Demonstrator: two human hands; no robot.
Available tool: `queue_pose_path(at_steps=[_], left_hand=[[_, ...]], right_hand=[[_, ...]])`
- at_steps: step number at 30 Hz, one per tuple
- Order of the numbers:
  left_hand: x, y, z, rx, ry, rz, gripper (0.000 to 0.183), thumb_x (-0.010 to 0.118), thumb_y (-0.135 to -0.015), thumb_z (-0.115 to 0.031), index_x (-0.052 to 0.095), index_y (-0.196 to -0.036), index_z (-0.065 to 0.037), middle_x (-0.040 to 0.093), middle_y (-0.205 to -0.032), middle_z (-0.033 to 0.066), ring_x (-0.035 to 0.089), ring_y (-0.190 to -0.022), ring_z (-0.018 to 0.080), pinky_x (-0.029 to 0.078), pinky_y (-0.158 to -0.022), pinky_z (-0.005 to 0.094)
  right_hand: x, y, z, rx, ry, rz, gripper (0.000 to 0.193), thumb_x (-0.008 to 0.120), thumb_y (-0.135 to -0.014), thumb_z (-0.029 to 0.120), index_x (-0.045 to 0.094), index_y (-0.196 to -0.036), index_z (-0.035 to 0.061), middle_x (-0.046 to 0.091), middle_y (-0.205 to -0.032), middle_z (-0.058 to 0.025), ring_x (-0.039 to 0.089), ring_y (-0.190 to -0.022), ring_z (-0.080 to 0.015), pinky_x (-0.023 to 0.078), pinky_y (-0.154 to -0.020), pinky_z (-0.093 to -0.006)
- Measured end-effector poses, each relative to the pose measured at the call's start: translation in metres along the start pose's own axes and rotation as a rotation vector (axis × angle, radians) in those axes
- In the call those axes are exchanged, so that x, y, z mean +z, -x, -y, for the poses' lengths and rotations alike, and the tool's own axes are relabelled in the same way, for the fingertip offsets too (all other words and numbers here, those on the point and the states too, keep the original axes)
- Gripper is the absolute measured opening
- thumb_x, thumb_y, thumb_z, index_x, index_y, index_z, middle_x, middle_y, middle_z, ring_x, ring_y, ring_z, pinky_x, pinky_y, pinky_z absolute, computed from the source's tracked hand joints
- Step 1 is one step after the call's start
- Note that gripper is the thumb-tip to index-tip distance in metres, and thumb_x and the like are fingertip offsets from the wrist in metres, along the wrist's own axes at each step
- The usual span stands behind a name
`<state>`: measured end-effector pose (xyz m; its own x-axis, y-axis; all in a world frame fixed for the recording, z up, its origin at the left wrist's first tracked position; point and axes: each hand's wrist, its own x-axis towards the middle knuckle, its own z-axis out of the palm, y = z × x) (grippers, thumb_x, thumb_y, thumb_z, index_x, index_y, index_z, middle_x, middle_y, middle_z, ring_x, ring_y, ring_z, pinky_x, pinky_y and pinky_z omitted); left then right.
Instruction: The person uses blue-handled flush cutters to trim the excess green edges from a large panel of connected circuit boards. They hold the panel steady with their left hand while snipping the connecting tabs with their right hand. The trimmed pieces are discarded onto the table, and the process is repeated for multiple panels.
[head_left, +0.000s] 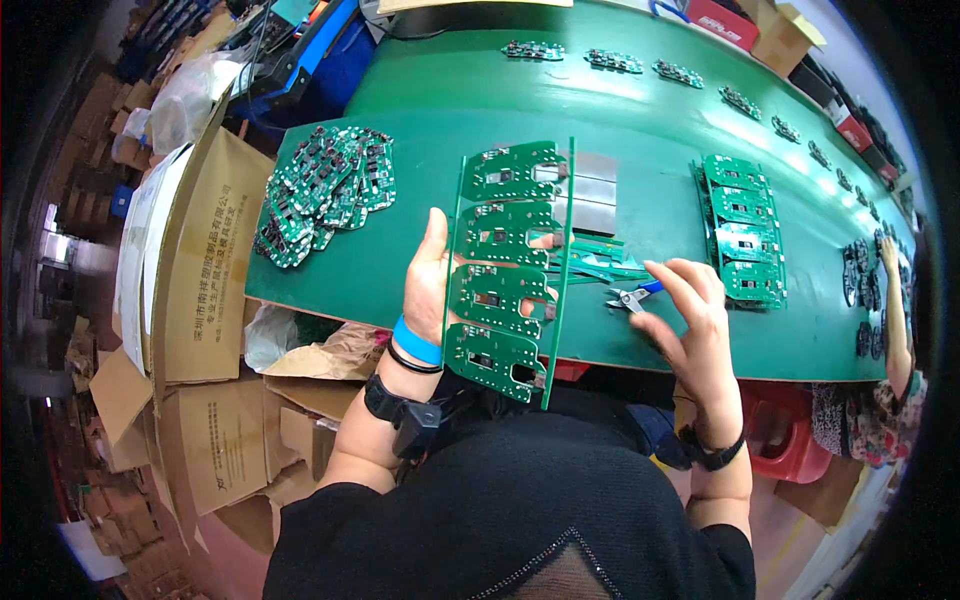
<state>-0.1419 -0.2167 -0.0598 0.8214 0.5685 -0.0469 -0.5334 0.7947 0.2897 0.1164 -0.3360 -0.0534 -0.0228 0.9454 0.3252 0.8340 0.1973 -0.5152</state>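
My left hand [428, 290] grips a panel of green circuit boards [500, 235] by its left edge, with the thumb sticking up beside it. Several boards are joined in a column between two thin side strips, tilted above the table's front edge. Some of my left fingers are hidden behind the panel. My right hand [697, 325] is curved, with thumb and forefinger apart, just beside blue-handled cutters [635, 295] on the table; it appears to hold nothing. Thin green offcut strips [605, 258] lie behind the cutters.
On the green table [430, 130], a heap of loose circuit boards [325, 185] lies left and stacked board panels [742, 230] right. Boards form a row [612, 61] at the back. Cardboard boxes [205, 260] stand left. Another person's arm [893, 310] reaches in at far right.
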Motion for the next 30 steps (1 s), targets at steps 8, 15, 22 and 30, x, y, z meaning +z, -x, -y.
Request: queue_pose_path(at_steps=[8,15,22,30], left_hand=[[0.009,0.001,0.006,-0.056,0.032,-0.026,0.087,0.013,-0.093,-0.071,0.02,-0.15,-0.006,0.036,-0.142,0.0329,0.06,-0.105,0.0483,0.057,-0.076,0.053],[0.044,-0.005,-0.042,0.092,-0.665,-0.137,0.065,0.043,-0.096,-0.047,0.033,-0.142,-0.002,0.051,-0.129,0.0244,0.061,-0.104,0.0401,0.055,-0.084,0.0497],[0.086,-0.101,-0.128,0.412,-2.259,0.298,0.028,0.069,-0.085,-0.008,0.058,-0.108,0.002,0.065,-0.093,0.0084,0.06,-0.087,0.0139,0.05,-0.078,0.0295],[0.06,-0.143,-0.084,0.238,-2.69,0.159,0.037,0.069,-0.081,-0.02,0.061,-0.116,-0.014,0.068,-0.105,0.0127,0.063,-0.098,0.035,0.05,-0.085,0.0445]], right_hand=[[0.034,-0.056,0.031,-0.045,-0.435,-0.115,0.01,0.07,-0.082,0.007,0.065,-0.089,0.0012,0.062,-0.074,-0.0095,0.062,-0.071,-0.0224,0.05,-0.066,-0.0323],[0.024,-0.065,0.012,0.137,-0.554,-0.104,0.006,0.07,-0.081,0.004,0.067,-0.08,-0.001,0.064,-0.067,-0.0102,0.06,-0.06,-0.0145,0.048,-0.059,-0.0281],[0.036,-0.068,0.021,-0.055,-0.293,0.059,0.019,0.071,-0.081,0.015,0.063,-0.075,-0.0008,0.062,-0.071,-0.0178,0.063,-0.068,-0.035,0.049,-0.063,-0.0399],[0.059,-0.067,0.006,-0.158,-0.088,0.156,0.009,0.062,-0.082,0.01,0.063,-0.078,0.0022,0.059,-0.078,-0.0155,0.059,-0.083,-0.0356,0.048,-0.074,-0.0431]])
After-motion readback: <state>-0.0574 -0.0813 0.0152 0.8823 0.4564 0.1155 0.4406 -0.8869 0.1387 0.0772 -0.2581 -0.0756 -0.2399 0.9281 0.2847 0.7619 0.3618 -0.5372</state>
